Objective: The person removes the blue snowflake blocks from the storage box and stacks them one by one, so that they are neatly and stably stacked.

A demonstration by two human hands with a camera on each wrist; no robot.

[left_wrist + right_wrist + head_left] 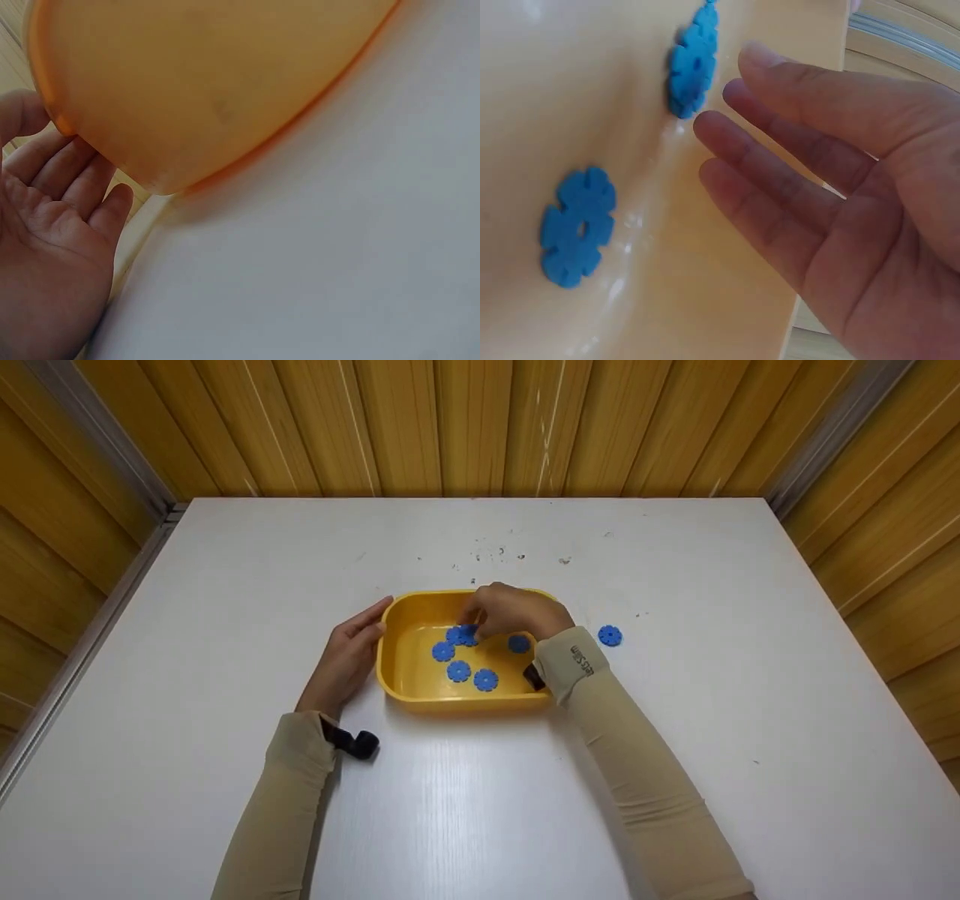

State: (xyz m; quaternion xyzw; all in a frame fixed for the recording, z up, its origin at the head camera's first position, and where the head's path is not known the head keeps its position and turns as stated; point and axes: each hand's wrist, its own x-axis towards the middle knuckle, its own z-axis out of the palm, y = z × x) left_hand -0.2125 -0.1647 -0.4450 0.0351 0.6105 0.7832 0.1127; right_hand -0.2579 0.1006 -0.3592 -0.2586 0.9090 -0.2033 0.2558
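Right hand (514,609): hanging fingers-down, thumb and fingers spread loosely apart, not pinching anything I can see
Blue discs (459,671): lying below that hand, a little clump (454,636) sitting right by its fingertips; they're round, so no long axis
Left hand (346,656): steadying the yellow tub (472,705) from outside, fingers fairly straight, sitting farther from the clump
Tub's long side: running from left hand toward right wrist
Loose disc (610,635): lying outside the tub, past the right wrist
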